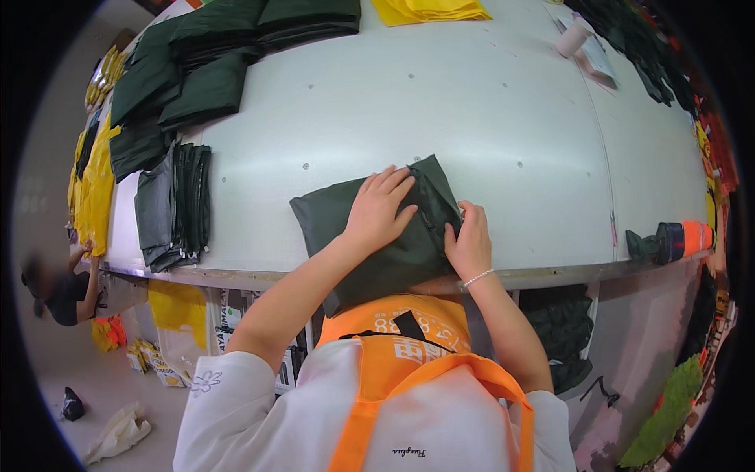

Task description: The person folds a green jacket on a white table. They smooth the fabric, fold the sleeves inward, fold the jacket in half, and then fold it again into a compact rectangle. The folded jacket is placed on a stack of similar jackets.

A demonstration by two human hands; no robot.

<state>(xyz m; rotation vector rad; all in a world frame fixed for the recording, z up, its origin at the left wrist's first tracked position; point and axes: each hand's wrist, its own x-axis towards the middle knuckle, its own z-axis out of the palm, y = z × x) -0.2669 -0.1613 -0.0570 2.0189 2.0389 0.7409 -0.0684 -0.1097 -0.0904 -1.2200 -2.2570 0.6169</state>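
Head view, the only one: the folded dark green sheet [397, 267] is mid-frame on the white tabletop [543, 212], its lower-left corner poking out past the front edge toward my orange apron [377, 318]. It's sitting crooked, upper edge climbing to the right, and honestly it's too close to square for me to call a long axis. My left hand [374, 215] is flat on top, fingers a bit spread, thumb out, not gripping. The bit that matters imo: the raised fold [427, 200] slants down along the right side, between my two hands. My right hand [472, 245] is nearer that outer edge, fingers curled against it; can't tell if they're pinching.
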